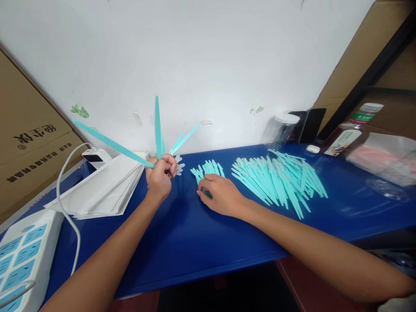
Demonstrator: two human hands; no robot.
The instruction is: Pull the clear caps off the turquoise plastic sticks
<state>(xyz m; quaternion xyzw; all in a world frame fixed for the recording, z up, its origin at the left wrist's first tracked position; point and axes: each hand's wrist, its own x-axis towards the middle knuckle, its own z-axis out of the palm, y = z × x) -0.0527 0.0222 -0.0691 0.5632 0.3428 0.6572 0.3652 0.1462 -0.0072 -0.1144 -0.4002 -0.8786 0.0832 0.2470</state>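
Observation:
Several turquoise blade-shaped plastic sticks point(157, 125) fan out from my left hand point(159, 175), which is closed around their lower ends. One points up, one far to the left and others to the right; pale translucent ends show beyond my fingers. My right hand point(222, 194) rests low over the table with curled fingers around a small bunch of the same sticks point(212, 168). The bunch's tips stick out behind my knuckles, while my hand hides its near part. Right of that hand lies a larger loose pile of turquoise sticks point(276, 180).
White flat bags point(100, 186) lie at left on the blue table point(195, 255), near a power strip point(29, 255) and white cable point(60, 186). Back right stand a clear jar point(281, 130), a phone point(312, 125) and a bottle point(351, 130). Cardboard point(32, 134) flanks the left side.

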